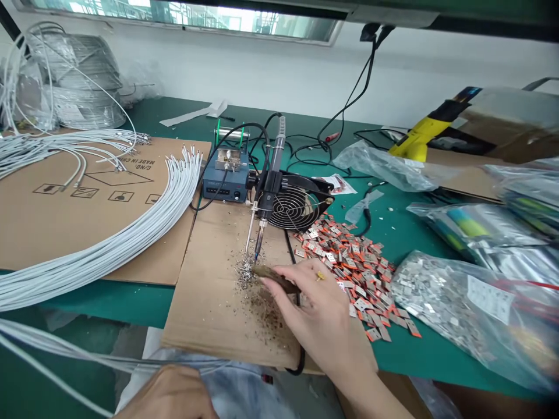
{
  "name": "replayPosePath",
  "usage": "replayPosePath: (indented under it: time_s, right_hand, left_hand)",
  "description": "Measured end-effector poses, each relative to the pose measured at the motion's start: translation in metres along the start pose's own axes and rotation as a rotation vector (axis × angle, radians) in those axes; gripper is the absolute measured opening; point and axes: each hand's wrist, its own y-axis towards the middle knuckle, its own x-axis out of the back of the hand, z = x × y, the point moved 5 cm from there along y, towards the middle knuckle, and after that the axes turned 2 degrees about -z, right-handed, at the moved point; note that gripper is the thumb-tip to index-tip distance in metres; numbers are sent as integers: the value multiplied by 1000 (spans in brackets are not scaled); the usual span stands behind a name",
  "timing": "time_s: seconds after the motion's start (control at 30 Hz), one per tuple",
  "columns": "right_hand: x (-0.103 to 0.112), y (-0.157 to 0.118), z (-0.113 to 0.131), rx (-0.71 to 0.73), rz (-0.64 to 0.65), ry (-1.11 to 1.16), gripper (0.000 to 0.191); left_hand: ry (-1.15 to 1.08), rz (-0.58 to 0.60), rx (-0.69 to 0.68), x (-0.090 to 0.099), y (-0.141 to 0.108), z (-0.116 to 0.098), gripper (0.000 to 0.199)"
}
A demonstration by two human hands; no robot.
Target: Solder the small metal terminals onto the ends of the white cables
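Observation:
Between the thumb and fingers of my right hand (pixel 321 311) is a flat brown piece (pixel 275 277), its far end close to the tip of a soldering iron (pixel 265 215) mounted on a stand. Bits of solder (pixel 245 272) lie under the tip on a cardboard sheet (pixel 205 308). My left hand (pixel 168 396) is at the bottom edge, back of the hand up, with its fingers hidden; white cables (pixel 82 349) run beside it. Right of the iron lies a pile of small metal pieces with orange edges (pixel 349 262).
A blue soldering station (pixel 225 183) and a black fan (pixel 299 201) stand behind the iron. Bundled white cables (pixel 144 235) cover the left side. Plastic bags of parts (pixel 445 297) and a yellow heat gun (pixel 414 137) are at right.

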Motion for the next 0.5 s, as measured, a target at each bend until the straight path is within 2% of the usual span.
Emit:
replayPosePath:
  time_s: [0.07,0.2,0.37,0.5]
  right_hand:
    - [-2,1,1,46,-55,-60,11]
    - [-9,0,1,27,21,-118,6]
    - [-6,-2,0,0,4,-111,5]
    - [-9,-3,-8,-79,59,-45,6]
  left_hand:
    - [-2,-35,-13,-3,-3,5,33]
    - [-13,-36,22,-9,-5,13,38]
    - [1,-33,3,-16,-4,19,41]
    - [42,-23,-17,-16,0,17,44]
